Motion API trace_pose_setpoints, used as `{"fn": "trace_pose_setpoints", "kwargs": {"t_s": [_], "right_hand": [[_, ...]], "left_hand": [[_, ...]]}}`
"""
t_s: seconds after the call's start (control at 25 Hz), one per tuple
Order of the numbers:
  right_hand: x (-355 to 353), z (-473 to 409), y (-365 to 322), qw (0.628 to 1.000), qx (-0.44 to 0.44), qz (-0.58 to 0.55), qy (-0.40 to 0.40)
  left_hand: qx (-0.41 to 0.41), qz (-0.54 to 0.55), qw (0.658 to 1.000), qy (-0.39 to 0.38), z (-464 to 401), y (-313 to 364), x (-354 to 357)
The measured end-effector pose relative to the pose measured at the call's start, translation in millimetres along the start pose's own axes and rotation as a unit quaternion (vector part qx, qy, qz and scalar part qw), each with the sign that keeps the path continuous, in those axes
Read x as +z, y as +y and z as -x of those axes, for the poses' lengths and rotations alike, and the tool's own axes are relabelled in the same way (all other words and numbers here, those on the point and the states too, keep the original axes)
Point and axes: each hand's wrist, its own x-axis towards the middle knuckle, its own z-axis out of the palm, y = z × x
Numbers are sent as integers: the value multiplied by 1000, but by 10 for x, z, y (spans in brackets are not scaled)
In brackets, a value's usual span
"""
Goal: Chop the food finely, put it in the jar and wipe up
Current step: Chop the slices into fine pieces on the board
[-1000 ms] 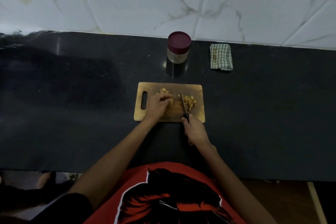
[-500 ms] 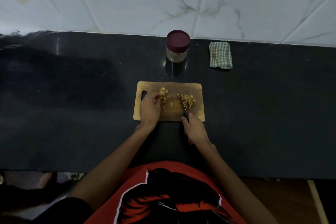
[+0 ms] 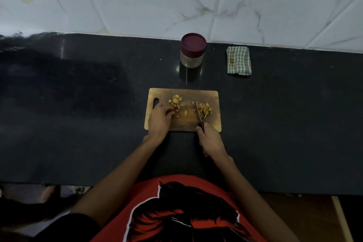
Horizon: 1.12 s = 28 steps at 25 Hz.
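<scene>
Gripping the knife [image 3: 198, 112] by its dark handle, the right hand [image 3: 211, 139] sits at the near edge of the board [image 3: 184, 125], the blade pointing away across the wood. Its grip is closed round the handle. Just right of the blade lies a heap of chopped food [image 3: 205, 109]. Left of the blade, coarser pieces [image 3: 175, 101] lie scattered, and the left hand [image 3: 159, 121] rests on the board with its fingers curled at them; whether they pinch a piece I cannot tell. The board lies on the dark worktop [image 3: 78, 114]. Beyond it stands the jar [image 3: 193, 51], its maroon lid on, and to the jar's right, apart from it, lies a folded checked cloth [image 3: 238, 60].
</scene>
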Motion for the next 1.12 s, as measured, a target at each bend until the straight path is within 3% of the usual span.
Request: {"fn": "trace_pose_setpoints", "kwargs": {"t_s": [0.36,0.84,1.0,1.12], "right_hand": [[15,-20,17,1000,0,1,1],[13,-4,9,1000,2,-2,2],[7,-1,12,1000,2,-3,2],[-5,9,3,1000,3,-3,0]], "left_hand": [[32,-31,999,-17,-74,-29,-19],[17,-40,999,-17,-97,20,-57],[-70,107,991,-25,-110,125,-79],[-72,157,983,-59,-79,208,-27]]}}
